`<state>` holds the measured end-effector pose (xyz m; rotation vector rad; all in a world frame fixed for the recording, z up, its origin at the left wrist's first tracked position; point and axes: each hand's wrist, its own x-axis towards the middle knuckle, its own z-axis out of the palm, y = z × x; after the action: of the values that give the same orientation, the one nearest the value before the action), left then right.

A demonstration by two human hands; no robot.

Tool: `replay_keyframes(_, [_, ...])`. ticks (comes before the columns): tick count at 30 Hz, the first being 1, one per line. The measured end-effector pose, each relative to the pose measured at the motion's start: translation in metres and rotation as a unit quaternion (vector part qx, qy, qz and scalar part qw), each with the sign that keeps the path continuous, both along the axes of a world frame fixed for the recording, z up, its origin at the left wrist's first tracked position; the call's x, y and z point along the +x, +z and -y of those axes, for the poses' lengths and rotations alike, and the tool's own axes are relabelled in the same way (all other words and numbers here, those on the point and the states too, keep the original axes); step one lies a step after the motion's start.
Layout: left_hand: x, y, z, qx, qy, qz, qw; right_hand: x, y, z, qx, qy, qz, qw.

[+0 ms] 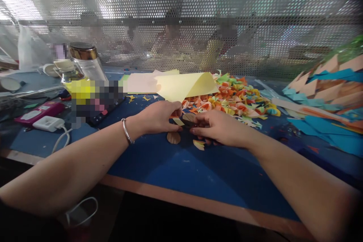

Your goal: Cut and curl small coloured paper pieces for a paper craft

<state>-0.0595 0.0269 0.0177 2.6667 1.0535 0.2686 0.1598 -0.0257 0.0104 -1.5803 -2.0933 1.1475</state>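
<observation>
My left hand (160, 117), with a silver bangle on the wrist, has thumb and fingers closed round a small pale yellow paper piece (178, 121). Beside it, my right hand (217, 126) pinches a small brownish rounded piece (188, 117); its lower fingers are curled and partly in shadow. Just below the left fingertips a tan rounded piece (173, 138) lies on the blue table top (181, 170). A yellow and orange folded paper piece (199, 144) rests under the right fingers. Behind both hands spreads a heap of small folded paper pieces (235, 100) in orange, yellow and green.
Pale yellow paper sheets (190, 85) lie behind my hands, one curled. At left stand a glass jar (89, 62), a magenta device (41, 113) and a white charger (48, 123). Blue and peach folded paper (323, 87) is stacked at right. A perforated metal screen (181, 3) closes the back.
</observation>
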Motion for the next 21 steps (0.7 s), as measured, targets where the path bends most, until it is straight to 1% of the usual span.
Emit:
replay_keyframes(7, [0.000,-0.004,-0.004,0.009,0.004,-0.013,1.000,-0.002,0.000,-0.002,0.019,-0.004,-0.008,1.000])
replay_keyframes(11, [-0.002,-0.008,-0.008,0.013,-0.024,0.008,1.000,-0.003,0.000,-0.002,0.025,-0.013,-0.001,1.000])
replay_keyframes(15, [-0.003,-0.010,-0.011,0.002,-0.020,0.026,0.999,-0.004,0.000,-0.001,0.038,-0.023,0.014,0.999])
replay_keyframes(17, [-0.003,-0.011,-0.012,-0.003,-0.013,0.030,0.999,-0.003,0.000,0.000,0.057,-0.022,0.035,0.997])
replay_keyframes(21, [-0.003,-0.010,-0.012,-0.005,-0.005,0.030,1.000,-0.001,0.000,0.003,0.146,-0.003,0.121,0.982])
